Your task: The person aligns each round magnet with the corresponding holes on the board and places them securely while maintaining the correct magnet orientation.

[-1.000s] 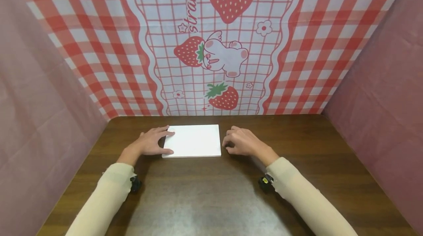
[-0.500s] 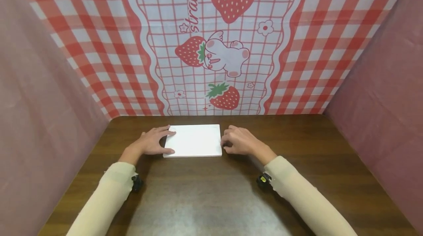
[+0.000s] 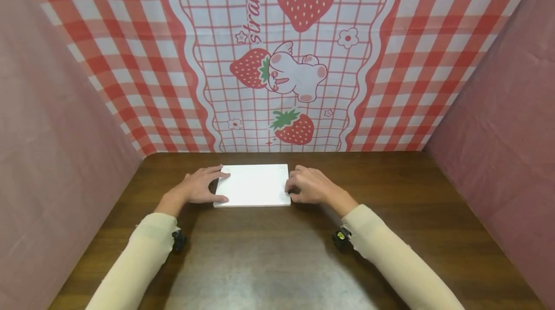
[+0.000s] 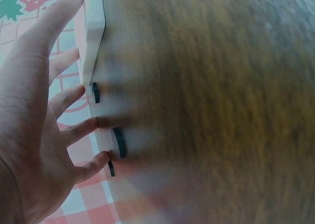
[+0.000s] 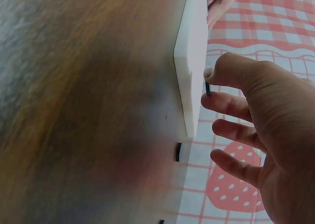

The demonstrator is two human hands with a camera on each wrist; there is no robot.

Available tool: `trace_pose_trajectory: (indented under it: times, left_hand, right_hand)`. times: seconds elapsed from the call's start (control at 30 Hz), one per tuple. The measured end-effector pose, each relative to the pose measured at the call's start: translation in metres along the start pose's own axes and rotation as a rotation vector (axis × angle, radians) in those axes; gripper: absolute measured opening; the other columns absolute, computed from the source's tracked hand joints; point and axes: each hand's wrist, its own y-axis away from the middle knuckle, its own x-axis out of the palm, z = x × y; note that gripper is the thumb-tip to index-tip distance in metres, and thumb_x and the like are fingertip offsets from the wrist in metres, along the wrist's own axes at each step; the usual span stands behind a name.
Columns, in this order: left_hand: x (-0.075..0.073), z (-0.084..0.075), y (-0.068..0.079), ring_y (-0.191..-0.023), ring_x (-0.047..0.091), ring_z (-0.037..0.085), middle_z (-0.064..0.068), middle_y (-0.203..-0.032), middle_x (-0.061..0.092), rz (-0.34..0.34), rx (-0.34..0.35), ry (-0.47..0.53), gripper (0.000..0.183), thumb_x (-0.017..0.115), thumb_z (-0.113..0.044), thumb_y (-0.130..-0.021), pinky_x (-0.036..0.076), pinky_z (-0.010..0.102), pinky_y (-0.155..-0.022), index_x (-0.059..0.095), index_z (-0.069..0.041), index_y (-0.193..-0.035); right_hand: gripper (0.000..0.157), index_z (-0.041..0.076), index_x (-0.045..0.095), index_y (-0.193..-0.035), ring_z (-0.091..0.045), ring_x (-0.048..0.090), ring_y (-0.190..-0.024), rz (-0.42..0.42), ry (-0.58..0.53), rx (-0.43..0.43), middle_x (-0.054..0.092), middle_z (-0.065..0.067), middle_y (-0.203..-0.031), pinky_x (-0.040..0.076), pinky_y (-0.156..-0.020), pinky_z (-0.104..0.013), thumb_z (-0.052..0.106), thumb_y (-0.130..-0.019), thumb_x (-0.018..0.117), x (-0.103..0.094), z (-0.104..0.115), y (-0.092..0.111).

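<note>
A flat white rectangular board (image 3: 253, 185) lies at the back of the table. My left hand (image 3: 200, 185) rests at its left end, thumb and index fingertip on the top near two corners, fingers spread and nearly straight. My right hand (image 3: 311, 184) is over the board's right edge. Between its thumb and index finger it pinches a small black disc (image 5: 207, 88), seen edge-on in the right wrist view; the other fingers are loosely bent. Beside the left fingertips lie several more black discs (image 4: 119, 143), hidden by that hand in the head view.
Two further small dark pieces, one near the board's end (image 5: 177, 151) and one lower (image 5: 161, 222), lie on the table in the right wrist view. The brown wooden table (image 3: 260, 262) meets a strawberry-print cloth (image 3: 295, 69) behind and pink cloth (image 3: 498, 122) at the sides.
My right hand has moved left, from just beside the board to over its right edge. The left hand holds its place on the board.
</note>
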Motion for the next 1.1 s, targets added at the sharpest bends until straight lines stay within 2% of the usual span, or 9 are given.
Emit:
trace_pose_trajectory:
  times: [0.3, 1.1]
  left_hand:
    - [0.003, 0.002, -0.001, -0.167, 0.037, 0.056, 0.017, -0.185, 0.036, 0.003, 0.003, -0.005, 0.094, 0.082, -0.068, -0.093, 0.026, 0.096, -0.120, 0.053, -0.023, -0.170]
    - [0.000, 0.000, -0.001, -0.167, 0.036, 0.055, 0.018, -0.186, 0.035, 0.003, -0.009, -0.005, 0.093, 0.081, -0.069, -0.094, 0.025, 0.096, -0.121, 0.053, -0.023, -0.170]
  right_hand:
    - [0.012, 0.023, 0.087, -0.100, -0.017, 0.059, -0.088, 0.005, 0.002, -0.022, 0.075, 0.004, -0.093, 0.048, -0.066, -0.029, 0.025, -0.089, 0.091, -0.002, 0.008, -0.009]
    - [0.009, 0.024, 0.089, -0.098, -0.016, 0.061, -0.089, 0.018, -0.006, -0.034, 0.078, 0.005, -0.094, 0.051, -0.069, -0.030, 0.023, -0.089, 0.090, 0.004, 0.014, -0.016]
